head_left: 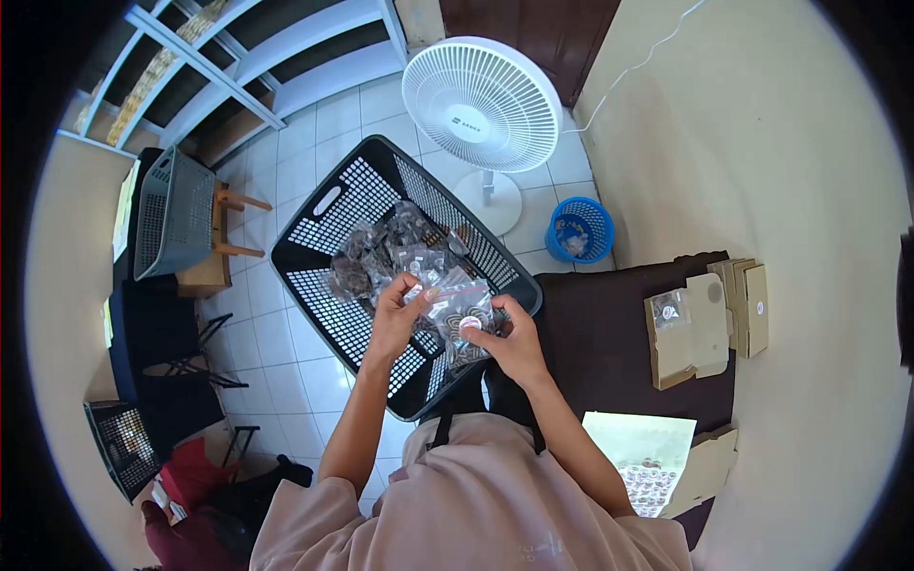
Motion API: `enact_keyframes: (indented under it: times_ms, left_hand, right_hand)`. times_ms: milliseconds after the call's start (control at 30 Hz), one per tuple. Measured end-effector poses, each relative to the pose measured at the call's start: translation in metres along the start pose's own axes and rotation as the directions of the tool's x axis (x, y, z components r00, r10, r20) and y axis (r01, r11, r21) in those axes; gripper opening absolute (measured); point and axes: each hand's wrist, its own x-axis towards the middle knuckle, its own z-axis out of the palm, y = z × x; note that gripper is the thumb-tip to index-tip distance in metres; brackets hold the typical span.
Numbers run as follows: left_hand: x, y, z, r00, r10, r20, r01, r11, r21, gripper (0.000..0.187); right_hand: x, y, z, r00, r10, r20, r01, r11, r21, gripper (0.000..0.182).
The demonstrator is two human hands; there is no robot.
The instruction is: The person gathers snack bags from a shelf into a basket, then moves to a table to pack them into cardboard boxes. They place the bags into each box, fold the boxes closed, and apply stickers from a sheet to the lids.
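Observation:
A clear zip bag [455, 306] of dark, ring-patterned pieces is stretched between my two hands, with a small round label on its front. My left hand [394, 322] pinches the bag's upper left edge. On the other side, my right hand [515, 344] grips it, its thumb beside the round label. Under the hands stands a large black plastic basket [309, 231]. It holds a heap of similar filled bags [367, 255], partly hidden by the bag in my hands.
A white fan [481, 107] and blue wastebasket [582, 228] stand beyond the basket. On the dark-covered table [600, 324] at right lie an open cardboard box [672, 354] and a sheet of round stickers [647, 457]. Another person [195, 533] is at lower left, near a grey basket [176, 214].

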Motion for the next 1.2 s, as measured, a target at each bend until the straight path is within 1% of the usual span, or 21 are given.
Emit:
enact_keyframes:
  times_ms: [67,133,167,200,267,367,400,467,500,533,600,667,700,733,900,933,1000,1100,1133,1167,1200]
  left_hand:
    - [0.004,-0.024,-0.004,0.999,-0.006,-0.031,0.005,1.000,-0.021,0.016]
    - [0.010,-0.063,-0.022,0.990,0.026,-0.139,-0.004,0.987,0.159,0.018]
    - [0.012,-0.087,-0.035,0.986,0.077,-0.150,-0.026,0.949,0.313,0.022]
    - [0.013,-0.112,-0.047,0.987,0.082,-0.141,-0.033,0.948,0.318,0.022]
    - [0.009,-0.150,-0.065,0.990,0.047,-0.130,0.056,0.721,0.690,0.023]
    - [0.008,-0.163,-0.064,0.978,-0.102,-0.183,0.208,0.586,0.783,0.026]
    - [0.012,-0.158,-0.054,0.980,-0.101,-0.171,0.198,0.585,0.787,0.026]
    - [0.014,-0.121,-0.013,0.981,0.140,-0.134,-0.057,0.869,0.491,0.033]
    - [0.005,-0.074,0.021,0.983,-0.151,-0.100,0.162,0.979,0.120,0.040]
    - [-0.004,-0.050,0.043,0.991,-0.115,0.073,0.122,0.988,-0.097,0.041]
    - [-0.022,-0.028,0.080,0.963,-0.178,0.201,0.222,0.949,-0.222,0.038]
    - [-0.031,-0.026,0.110,0.957,-0.221,0.188,0.245,0.963,-0.115,0.033]
    - [-0.031,-0.017,0.131,0.977,-0.106,0.187,0.140,0.973,-0.181,0.027]
    - [-0.029,-0.015,0.141,0.980,-0.115,0.164,0.146,0.970,-0.194,0.022]
    - [-0.038,-0.013,0.180,0.916,-0.341,0.213,0.386,0.894,-0.227,0.020]
    - [-0.039,-0.014,0.186,0.910,-0.351,0.221,0.396,0.892,-0.217,0.020]
    - [-0.038,-0.014,0.197,0.896,-0.362,0.259,0.411,0.896,-0.169,0.023]
    - [-0.029,-0.025,0.204,0.883,-0.395,0.255,0.430,0.898,-0.097,0.025]
    - [-0.026,-0.025,0.207,0.877,-0.424,0.228,0.444,0.895,-0.043,0.026]
    - [-0.022,-0.029,0.209,0.879,-0.418,0.231,0.429,0.903,0.000,0.027]
    - [-0.020,-0.028,0.211,0.876,-0.423,0.233,0.434,0.901,0.005,0.027]
  right_hand:
    - [0.001,0.026,-0.007,1.000,0.015,0.000,-0.015,0.994,0.110,0.040]
    - [-0.002,0.028,-0.016,0.995,0.092,0.038,-0.099,0.911,0.399,0.034]
    - [-0.006,0.021,-0.021,0.996,0.088,0.026,-0.091,0.904,0.418,0.031]
    - [-0.008,0.020,-0.027,0.996,0.083,0.019,-0.083,0.902,0.423,0.031]
    - [-0.016,0.018,-0.037,0.996,0.084,0.000,-0.076,0.911,0.405,0.032]
    - [-0.023,0.009,-0.051,0.997,0.059,-0.039,-0.038,0.909,0.414,0.030]
    - [-0.025,0.007,-0.055,0.997,0.059,-0.051,-0.032,0.908,0.417,0.030]
    - [-0.029,0.002,-0.063,0.998,0.025,-0.055,0.003,0.887,0.461,0.029]
    - [-0.031,-0.001,-0.066,0.997,0.030,-0.067,0.005,0.888,0.460,0.029]
    - [-0.033,-0.005,-0.068,0.997,0.018,-0.073,0.018,0.880,0.475,0.029]
    - [-0.036,-0.006,-0.071,0.995,0.014,-0.099,0.037,0.871,0.490,0.029]
    - [-0.039,-0.001,-0.074,0.994,0.037,-0.106,0.026,0.840,0.541,0.033]
    - [-0.040,0.007,-0.073,0.978,0.055,-0.202,0.051,0.874,0.484,0.038]
    - [-0.042,0.012,-0.077,0.952,0.019,-0.306,0.086,0.941,0.327,0.037]
    - [-0.060,0.030,-0.109,0.889,-0.009,-0.459,0.175,0.931,0.320,0.030]
    - [-0.065,0.034,-0.119,0.883,0.001,-0.469,0.171,0.931,0.324,0.030]
    - [-0.076,0.042,-0.146,0.902,0.141,-0.408,0.101,0.850,0.517,0.024]
    - [-0.086,0.060,-0.200,0.777,0.159,-0.609,0.207,0.850,0.485,0.022]
    - [-0.091,0.057,-0.222,0.698,0.198,-0.688,0.190,0.875,0.445,0.026]
    - [-0.096,0.070,-0.246,0.630,0.344,-0.697,0.079,0.864,0.497,0.029]
    - [-0.097,0.088,-0.266,0.621,0.249,-0.743,0.209,0.861,0.463,0.031]
